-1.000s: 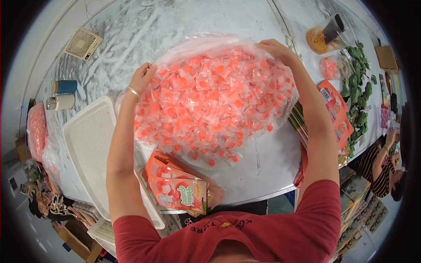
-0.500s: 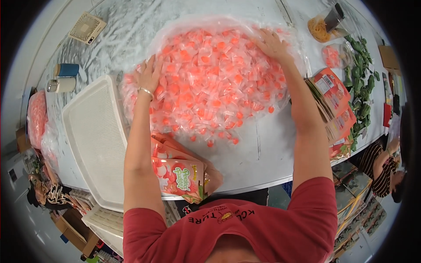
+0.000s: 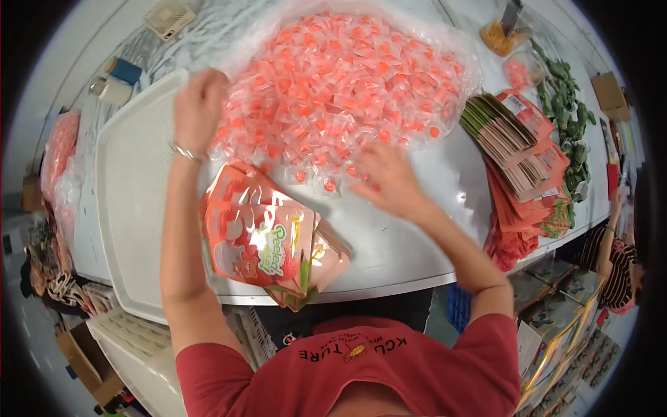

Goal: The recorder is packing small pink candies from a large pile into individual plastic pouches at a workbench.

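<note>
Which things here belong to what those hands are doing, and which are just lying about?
Likely in use:
wrapped red sweets, by the right hand
red printed pouches at the table edge
perhaps the white tray near the left hand

Apparently just lying about:
beige fan
blue cylinder
cardboard box, far right
</note>
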A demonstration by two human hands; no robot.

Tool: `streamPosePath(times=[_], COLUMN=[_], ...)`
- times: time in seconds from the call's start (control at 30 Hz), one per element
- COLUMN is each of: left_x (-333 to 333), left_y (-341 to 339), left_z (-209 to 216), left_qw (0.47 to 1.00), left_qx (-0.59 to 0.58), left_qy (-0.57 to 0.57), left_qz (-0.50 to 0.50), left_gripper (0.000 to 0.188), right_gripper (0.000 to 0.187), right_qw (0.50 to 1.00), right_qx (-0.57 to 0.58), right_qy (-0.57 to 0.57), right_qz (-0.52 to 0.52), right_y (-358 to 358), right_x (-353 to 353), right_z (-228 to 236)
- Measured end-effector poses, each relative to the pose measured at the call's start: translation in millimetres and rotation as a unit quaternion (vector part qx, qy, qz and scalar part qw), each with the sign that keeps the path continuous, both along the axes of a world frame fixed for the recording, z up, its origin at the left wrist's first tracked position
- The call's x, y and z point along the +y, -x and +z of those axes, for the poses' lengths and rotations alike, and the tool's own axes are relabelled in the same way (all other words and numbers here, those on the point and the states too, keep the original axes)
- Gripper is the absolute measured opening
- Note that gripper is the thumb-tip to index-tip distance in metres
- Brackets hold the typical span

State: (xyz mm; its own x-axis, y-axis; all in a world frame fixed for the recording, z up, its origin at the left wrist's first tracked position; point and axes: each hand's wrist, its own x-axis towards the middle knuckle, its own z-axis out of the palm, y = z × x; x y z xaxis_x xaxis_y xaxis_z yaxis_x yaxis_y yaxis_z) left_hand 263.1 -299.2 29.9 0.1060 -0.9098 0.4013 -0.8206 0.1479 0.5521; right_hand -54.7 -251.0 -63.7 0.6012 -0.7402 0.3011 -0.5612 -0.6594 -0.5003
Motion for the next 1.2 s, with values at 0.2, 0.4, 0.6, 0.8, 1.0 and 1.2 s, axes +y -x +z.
streamPosePath(times=[0.2, 0.4, 0.6, 0.8, 1.0, 1.2], left_x=[199, 272, 290, 268, 262, 252], left_y=[89, 124, 103, 71, 64, 54], left_z=[-56, -76, -106, -79, -78, -104], left_qw=[0.987, 0.992, 0.998, 0.992, 0.971, 0.944], left_qx=[-0.121, -0.108, -0.061, 0.064, 0.173, 0.269], left_qy=[-0.1, -0.064, -0.001, -0.108, -0.164, -0.188], left_qz=[-0.041, 0.023, 0.011, 0.027, -0.019, 0.005], left_gripper=[0.027, 0.028, 0.009, 0.037, 0.034, 0.017], right_gripper=[0.035, 0.04, 0.042, 0.041, 0.025, 0.01], right_qw=[0.992, 0.985, 0.976, 0.977, 0.973, 0.95], right_qx=[0.077, 0.088, -0.054, -0.212, -0.1, -0.036], right_qy=[0.076, 0.106, 0.133, 0.012, 0.203, 0.295], right_qz=[-0.069, -0.104, -0.165, -0.014, 0.045, 0.096], right_y=[4, 47, 46, -13, -71, -87], right_x=[50, 76, 106, 153, 163, 169], right_z=[-47, -59, -26, 8, 4, 3])
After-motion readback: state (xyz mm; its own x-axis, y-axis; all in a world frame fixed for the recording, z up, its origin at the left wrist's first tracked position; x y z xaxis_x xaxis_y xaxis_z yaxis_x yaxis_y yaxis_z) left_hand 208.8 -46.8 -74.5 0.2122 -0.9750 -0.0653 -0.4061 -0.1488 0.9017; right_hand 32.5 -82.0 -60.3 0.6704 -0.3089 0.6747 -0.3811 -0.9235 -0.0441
